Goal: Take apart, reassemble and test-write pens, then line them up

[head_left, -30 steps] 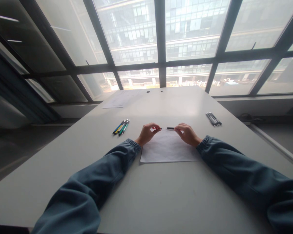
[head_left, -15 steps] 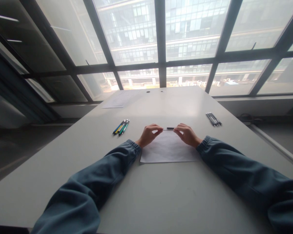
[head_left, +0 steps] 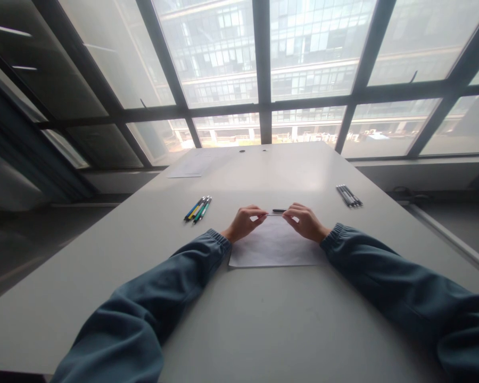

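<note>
Both my hands are pinched on one thin pen [head_left: 277, 212] held level above the far edge of a white sheet of paper [head_left: 274, 246]. My left hand [head_left: 244, 223] grips its left end with curled fingers. My right hand [head_left: 304, 221] grips its right end, near a dark part of the barrel. The pen's ends are hidden inside my fingers. Blue-grey sleeves cover both forearms.
Several coloured pens [head_left: 198, 208] lie to the left on the white table [head_left: 239, 319]. A bundle of dark pens [head_left: 348, 194] lies to the right. Another sheet [head_left: 191, 166] sits at the far left corner. Large windows stand behind the table.
My hands have drawn closer together along the pen, so less of it shows between them. A red bit seen at my left fingers earlier is hidden now.
</note>
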`<control>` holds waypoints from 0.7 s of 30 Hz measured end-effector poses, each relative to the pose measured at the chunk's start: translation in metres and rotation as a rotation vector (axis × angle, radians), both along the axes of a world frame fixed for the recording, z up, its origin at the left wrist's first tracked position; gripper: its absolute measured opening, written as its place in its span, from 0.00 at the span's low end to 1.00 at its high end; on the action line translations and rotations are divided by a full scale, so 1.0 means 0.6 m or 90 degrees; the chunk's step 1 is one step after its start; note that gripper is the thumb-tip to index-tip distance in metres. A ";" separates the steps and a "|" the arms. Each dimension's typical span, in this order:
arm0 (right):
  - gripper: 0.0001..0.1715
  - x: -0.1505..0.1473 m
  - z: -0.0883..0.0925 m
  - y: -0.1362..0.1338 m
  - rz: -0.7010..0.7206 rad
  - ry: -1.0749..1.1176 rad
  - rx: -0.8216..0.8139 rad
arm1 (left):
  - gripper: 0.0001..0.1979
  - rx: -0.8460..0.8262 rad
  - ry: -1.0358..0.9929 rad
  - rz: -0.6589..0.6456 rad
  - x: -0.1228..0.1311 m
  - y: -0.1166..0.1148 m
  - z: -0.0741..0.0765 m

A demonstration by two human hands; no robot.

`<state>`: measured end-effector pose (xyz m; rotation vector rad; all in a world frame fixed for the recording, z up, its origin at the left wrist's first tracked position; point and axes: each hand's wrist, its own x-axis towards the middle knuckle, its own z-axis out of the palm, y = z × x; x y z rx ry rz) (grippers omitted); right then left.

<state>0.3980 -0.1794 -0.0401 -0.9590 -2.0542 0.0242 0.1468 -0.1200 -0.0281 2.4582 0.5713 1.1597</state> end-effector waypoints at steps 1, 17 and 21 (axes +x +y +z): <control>0.16 0.000 0.000 0.000 0.000 0.001 0.000 | 0.09 -0.004 0.003 -0.006 0.000 0.000 0.000; 0.14 -0.001 0.004 -0.003 0.022 0.001 -0.001 | 0.09 0.031 0.020 0.006 -0.003 0.000 0.012; 0.16 0.001 0.009 0.001 -0.061 0.041 0.025 | 0.10 0.032 0.004 0.041 -0.008 0.009 0.014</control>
